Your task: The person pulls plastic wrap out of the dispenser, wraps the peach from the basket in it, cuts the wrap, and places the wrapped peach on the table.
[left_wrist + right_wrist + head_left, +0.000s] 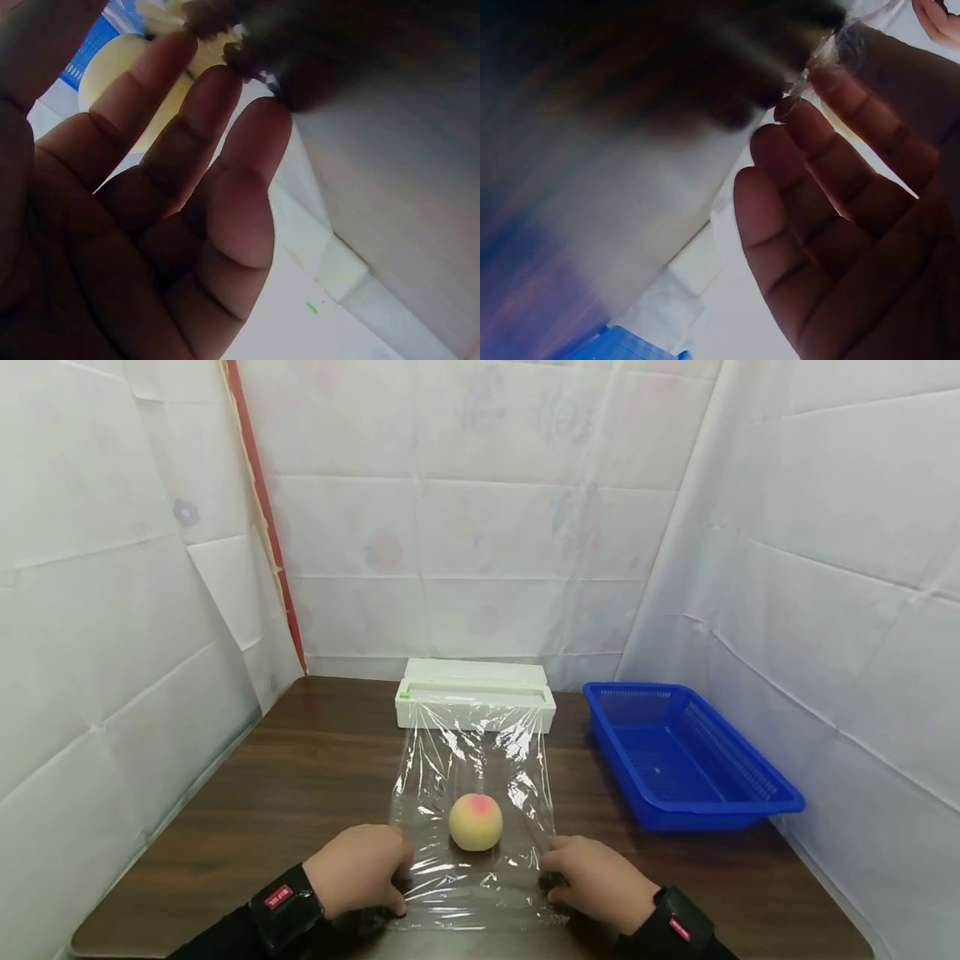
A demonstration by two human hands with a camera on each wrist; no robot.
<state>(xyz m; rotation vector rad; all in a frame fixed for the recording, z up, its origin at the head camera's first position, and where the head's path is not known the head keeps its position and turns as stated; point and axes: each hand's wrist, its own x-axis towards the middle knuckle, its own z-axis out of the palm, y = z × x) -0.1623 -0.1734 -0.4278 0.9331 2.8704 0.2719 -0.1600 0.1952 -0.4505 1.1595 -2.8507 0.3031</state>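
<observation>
A yellow peach with a pink top lies on a sheet of clear plastic wrap. The wrap runs over the table from a white wrap box. At the sheet's near left edge, my left hand holds the film between curved fingers and thumb. My right hand grips the opposite edge the same way. Crinkled film shows by the fingertips in both wrist views, though the contact is dark and blurred. Part of the peach appears behind the fingers in the left wrist view.
A blue plastic basket stands on the right of the brown wooden table. The wrap box's lid is raised at the back. White sheeting hangs behind and along both sides.
</observation>
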